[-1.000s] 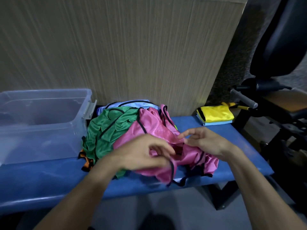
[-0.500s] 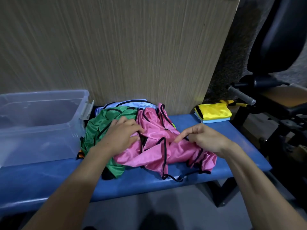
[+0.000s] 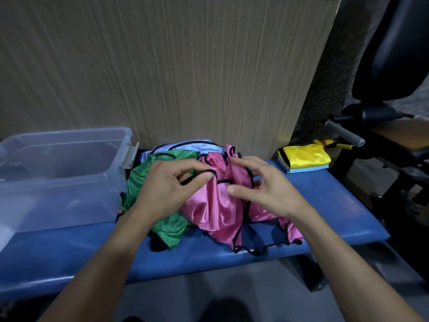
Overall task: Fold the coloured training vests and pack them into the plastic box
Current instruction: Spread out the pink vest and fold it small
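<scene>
A crumpled pink vest (image 3: 216, 210) with black trim lies on top of a heap on the blue bench (image 3: 325, 205). Under it lie a green vest (image 3: 167, 226) and a light blue vest (image 3: 185, 146) at the back. My left hand (image 3: 169, 187) pinches the pink vest's black trim between thumb and fingers. My right hand (image 3: 262, 189) sits on the pink vest with thumb and fingers curled into its fabric. A clear plastic box (image 3: 58, 173) stands open at the left of the bench. A folded yellow vest (image 3: 306, 155) rests on a folded blue one at the right.
A wood-grain panel (image 3: 185, 66) rises behind the bench. A black exercise machine (image 3: 383, 112) with a padded handle stands at the right. A bit of orange cloth (image 3: 119, 213) peeks out under the green vest. Grey floor lies below the bench's front edge.
Both hands moved up onto the top of the pink vest and came closer together. The left hand left the green vest and took the pink vest's trim. The pink fabric is bunched higher.
</scene>
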{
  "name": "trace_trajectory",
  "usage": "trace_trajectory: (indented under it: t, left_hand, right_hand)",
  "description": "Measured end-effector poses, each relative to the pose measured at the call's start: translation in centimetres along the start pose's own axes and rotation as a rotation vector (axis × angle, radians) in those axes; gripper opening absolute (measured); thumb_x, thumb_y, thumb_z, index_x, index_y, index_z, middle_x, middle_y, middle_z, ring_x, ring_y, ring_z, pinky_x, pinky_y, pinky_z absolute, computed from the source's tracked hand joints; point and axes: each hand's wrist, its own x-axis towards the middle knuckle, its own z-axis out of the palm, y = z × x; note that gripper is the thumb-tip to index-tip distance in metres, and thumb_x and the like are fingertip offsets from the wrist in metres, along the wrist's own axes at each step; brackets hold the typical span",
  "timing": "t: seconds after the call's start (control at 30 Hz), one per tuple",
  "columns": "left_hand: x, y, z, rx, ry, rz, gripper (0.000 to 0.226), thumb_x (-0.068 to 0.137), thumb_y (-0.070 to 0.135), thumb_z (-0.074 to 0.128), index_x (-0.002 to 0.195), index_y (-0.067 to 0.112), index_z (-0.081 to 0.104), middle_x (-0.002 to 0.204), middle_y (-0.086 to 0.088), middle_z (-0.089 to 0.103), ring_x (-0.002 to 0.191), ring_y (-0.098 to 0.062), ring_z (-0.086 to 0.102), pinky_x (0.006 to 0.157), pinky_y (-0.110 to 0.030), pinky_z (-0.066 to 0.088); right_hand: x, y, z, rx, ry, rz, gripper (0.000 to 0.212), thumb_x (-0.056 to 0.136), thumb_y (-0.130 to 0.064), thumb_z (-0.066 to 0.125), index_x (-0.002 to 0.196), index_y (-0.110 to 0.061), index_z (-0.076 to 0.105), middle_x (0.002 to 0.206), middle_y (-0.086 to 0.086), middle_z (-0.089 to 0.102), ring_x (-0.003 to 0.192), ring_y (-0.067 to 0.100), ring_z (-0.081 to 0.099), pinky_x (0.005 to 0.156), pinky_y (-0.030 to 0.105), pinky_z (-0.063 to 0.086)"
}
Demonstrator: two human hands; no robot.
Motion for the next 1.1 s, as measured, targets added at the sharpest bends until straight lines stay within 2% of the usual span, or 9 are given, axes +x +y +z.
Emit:
trace_trajectory:
  t: [0.13, 0.3, 0.4, 0.47, 0.57, 0.63, 0.8, 0.97, 1.1]
  left_hand:
    - [-0.2, -0.1, -0.7, -0.198, -0.040, -0.055, 0.009, 0.092, 0.036, 0.073, 0.098, 0.042, 0.077, 0.081, 0.001, 0.074, 0.071, -0.027, 0.067, 0.068, -0.044, 0.055]
    - [-0.7, 0.7, 0.0, -0.035, -0.516, -0.033, 0.018, 0.091, 0.045, 0.072, 0.089, 0.029, 0.080, 0.065, 0.008, 0.068, 0.056, -0.015, 0.057, 0.056, -0.033, 0.045]
    - [-0.6, 0.8, 1.1, 0.015, -0.374, -0.084, 0.025, 0.090, 0.053, 0.071, 0.083, 0.030, 0.078, 0.057, -0.001, 0.060, 0.053, -0.021, 0.051, 0.053, -0.038, 0.041]
    - [-0.4, 0.8, 1.4, 0.015, -0.248, -0.129, 0.022, 0.088, 0.050, 0.074, 0.080, 0.030, 0.077, 0.056, -0.001, 0.059, 0.052, -0.018, 0.049, 0.053, -0.037, 0.041]
    - [-0.6, 0.9, 0.9, -0.106, -0.355, -0.170, 0.017, 0.087, 0.043, 0.078, 0.098, 0.031, 0.078, 0.083, 0.012, 0.075, 0.078, -0.004, 0.070, 0.075, -0.034, 0.055]
    - [-1.0, 0.2, 0.0, -0.166, -0.447, -0.212, 0.025, 0.085, 0.041, 0.080, 0.107, 0.030, 0.076, 0.096, 0.011, 0.077, 0.091, -0.007, 0.073, 0.086, -0.036, 0.056]
    - [-1.5, -2.2, -2.8, -0.195, -0.411, -0.329, 0.019, 0.088, 0.043, 0.076, 0.087, 0.025, 0.075, 0.073, -0.004, 0.069, 0.067, -0.011, 0.060, 0.068, -0.031, 0.046]
    - [-0.8, -1.1, -1.9, -0.086, -0.388, -0.126, 0.012, 0.094, 0.036, 0.066, 0.094, 0.027, 0.074, 0.111, 0.013, 0.065, 0.111, -0.013, 0.061, 0.098, -0.033, 0.046]
    - [-0.4, 1.1, 0.3, -0.005, -0.512, -0.019, 0.015, 0.084, 0.015, 0.076, 0.088, 0.030, 0.076, 0.156, 0.025, 0.036, 0.151, -0.005, 0.019, 0.122, -0.039, 0.017]
  right_hand:
    - [-0.3, 1.3, 1.4, -0.191, -0.129, 0.073, 0.095, 0.075, -0.047, 0.086, 0.154, -0.020, 0.041, 0.150, -0.007, 0.045, 0.140, 0.006, 0.041, 0.118, 0.028, 0.033]
    - [-0.1, -0.7, 1.4, 0.212, -0.019, -0.067, 0.069, 0.083, -0.033, 0.082, 0.144, -0.018, 0.055, 0.138, -0.005, 0.056, 0.133, 0.014, 0.053, 0.115, 0.039, 0.041]
    - [-0.3, -1.8, 2.0, 0.226, -0.140, -0.093, 0.057, 0.080, -0.027, 0.086, 0.132, -0.017, 0.064, 0.126, -0.002, 0.064, 0.120, 0.018, 0.062, 0.106, 0.042, 0.048]
    - [-0.4, -1.3, 3.1, 0.145, -0.078, -0.110, 0.035, 0.081, -0.026, 0.086, 0.112, -0.016, 0.072, 0.105, -0.006, 0.070, 0.100, 0.017, 0.068, 0.092, 0.048, 0.053]
    - [-0.3, -0.6, 3.6, 0.123, 0.056, -0.098, 0.014, 0.084, -0.020, 0.076, 0.098, -0.018, 0.076, 0.089, -0.007, 0.072, 0.082, 0.019, 0.068, 0.079, 0.051, 0.054]
    - [-0.3, -0.3, 2.6, 0.130, 0.124, -0.076, 0.019, 0.082, -0.014, 0.068, 0.097, -0.019, 0.078, 0.089, -0.007, 0.075, 0.081, 0.018, 0.070, 0.077, 0.048, 0.056]
    - [-0.6, -0.2, 0.2, 0.147, 0.209, -0.108, 0.028, 0.080, -0.005, 0.058, 0.089, -0.019, 0.079, 0.089, -0.008, 0.075, 0.083, 0.016, 0.069, 0.076, 0.030, 0.053]
    - [-1.1, -2.0, 0.0, 0.233, 0.109, -0.163, 0.031, 0.079, 0.005, 0.056, 0.077, -0.015, 0.080, 0.087, -0.003, 0.075, 0.099, 0.017, 0.069, 0.082, 0.030, 0.050]
    - [-1.8, -3.4, -0.5, 0.243, 0.003, -0.191, 0.035, 0.078, 0.015, 0.056, 0.073, -0.011, 0.078, 0.084, -0.001, 0.073, 0.093, 0.013, 0.069, 0.086, 0.025, 0.048]
